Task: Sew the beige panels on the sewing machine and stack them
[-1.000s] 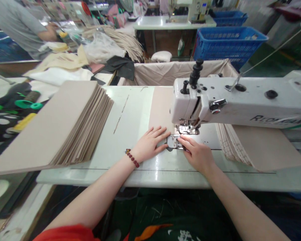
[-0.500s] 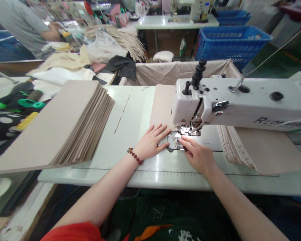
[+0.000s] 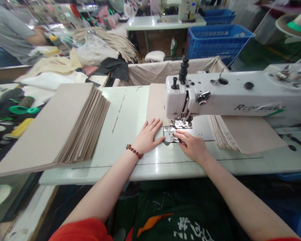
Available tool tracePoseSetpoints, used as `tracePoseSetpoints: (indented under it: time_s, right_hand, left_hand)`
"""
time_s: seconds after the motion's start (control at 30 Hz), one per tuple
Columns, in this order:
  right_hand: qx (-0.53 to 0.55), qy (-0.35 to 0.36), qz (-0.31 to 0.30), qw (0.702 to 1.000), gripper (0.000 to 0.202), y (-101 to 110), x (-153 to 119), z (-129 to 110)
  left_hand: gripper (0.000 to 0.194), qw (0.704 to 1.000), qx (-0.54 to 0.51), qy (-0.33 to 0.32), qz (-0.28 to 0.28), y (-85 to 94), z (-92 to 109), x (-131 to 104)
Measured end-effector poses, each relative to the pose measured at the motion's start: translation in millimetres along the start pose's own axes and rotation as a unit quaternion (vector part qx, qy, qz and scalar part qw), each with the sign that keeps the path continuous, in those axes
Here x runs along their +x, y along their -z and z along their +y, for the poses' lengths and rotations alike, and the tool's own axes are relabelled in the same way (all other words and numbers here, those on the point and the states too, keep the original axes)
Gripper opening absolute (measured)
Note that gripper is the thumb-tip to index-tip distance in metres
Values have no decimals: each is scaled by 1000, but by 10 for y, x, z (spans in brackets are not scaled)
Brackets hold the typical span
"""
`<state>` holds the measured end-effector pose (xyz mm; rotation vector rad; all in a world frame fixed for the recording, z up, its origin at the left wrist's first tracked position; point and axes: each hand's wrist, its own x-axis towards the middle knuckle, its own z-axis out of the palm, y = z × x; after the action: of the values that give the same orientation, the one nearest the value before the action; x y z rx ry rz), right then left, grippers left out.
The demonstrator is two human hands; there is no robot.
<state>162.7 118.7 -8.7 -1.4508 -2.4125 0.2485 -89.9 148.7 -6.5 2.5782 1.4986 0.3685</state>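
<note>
My left hand (image 3: 147,136) lies flat with its fingers spread, the fingertips on the near end of a beige panel (image 3: 155,97). That panel runs back along the left of the sewing machine (image 3: 210,92), and its right side is hidden by the machine head. My right hand (image 3: 193,146) reaches to the metal needle plate (image 3: 169,134), just in front of the presser foot (image 3: 182,124). Its fingers are drawn together over a small dark thing that I cannot make out. A dark-cornered metal piece sits between the two hands.
To the left stands a thick stack of beige panels (image 3: 47,124). Several stitched panels (image 3: 251,134) lie right, partly under the machine arm. Behind the table are a cloth-lined bin (image 3: 150,72) and a blue crate (image 3: 218,42). A person in a grey sleeve (image 3: 10,26) is far left.
The view has swung to the right, so the surroundings sit further left and a thread-stand disc shows at upper right. Both hands keep nearly the same places by the machine.
</note>
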Motion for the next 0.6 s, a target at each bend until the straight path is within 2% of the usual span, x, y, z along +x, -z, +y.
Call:
tracePoseSetpoints:
  time_s: [0.23, 0.37, 0.43, 0.5, 0.6]
  right_hand:
    - [-1, 0, 17, 1000, 44, 27, -23, -32]
    - [6, 2, 24, 1000, 42, 107, -56, -89]
    - [9, 2, 27, 1000, 42, 165, -61, -122]
    - [11, 3, 28, 1000, 41, 228, -76, -153]
    - [19, -6, 29, 999, 38, 330, -212, -197]
  left_hand:
    - [77, 1000, 7, -14, 0, -30, -8, -19]
    - [80, 1000, 10, -24, 8, 25, 38, 15]
    - [72, 999, 20, 25, 32, 92, 74, 29]
    - [62, 990, 49, 114, 68, 164, 111, -26]
    - [52, 968, 95, 213, 94, 222, 177, -373]
